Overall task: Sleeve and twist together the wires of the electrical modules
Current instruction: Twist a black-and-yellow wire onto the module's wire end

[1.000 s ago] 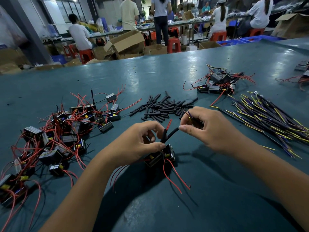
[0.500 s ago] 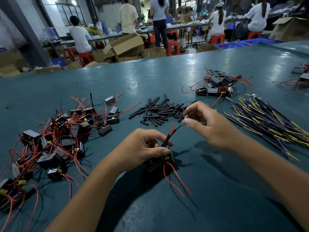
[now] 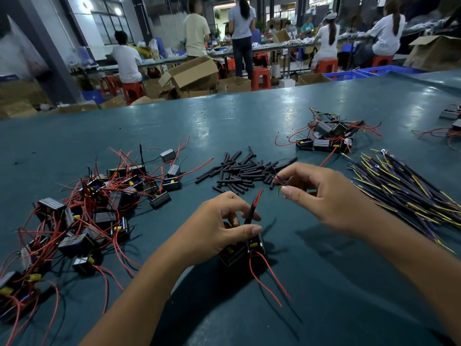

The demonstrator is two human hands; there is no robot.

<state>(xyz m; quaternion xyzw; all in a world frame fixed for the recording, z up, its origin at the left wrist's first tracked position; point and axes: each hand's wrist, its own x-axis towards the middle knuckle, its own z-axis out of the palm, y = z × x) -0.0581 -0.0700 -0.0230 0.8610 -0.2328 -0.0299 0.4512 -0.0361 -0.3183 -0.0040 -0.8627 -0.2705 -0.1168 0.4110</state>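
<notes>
Item 1: left hand [image 3: 214, 228], below centre of the table [image 3: 174, 126]. Fingers curled; thumb and forefinger pinch a black sleeve [image 3: 250, 214] standing upright, with a red wire end [image 3: 258, 196] poking out of its top. Beneath the fingers sits a black module [image 3: 245, 250], two red leads [image 3: 264, 278] trailing from it toward 5 o'clock.

Item 2: right hand [image 3: 324, 196], at 2 o'clock from the left hand and apart from it. Fingers bent; thumb and forefinger tips nearly closed on a thin purple-and-yellow wire [image 3: 280, 182], its free end hanging just beside the sleeve top without touching.

Item 3: loose sleeves [image 3: 247, 171], a scattered pile at 12 o'clock from the left hand.

Item 4: tangled modules with red wires [image 3: 87, 208], a large heap at 9 o'clock.

Item 5: smaller module group [image 3: 324, 138], at 1 o'clock.

Item 6: bundle of purple-and-yellow wires [image 3: 404, 191], at 3 o'clock, lying fanned on the table.
</notes>
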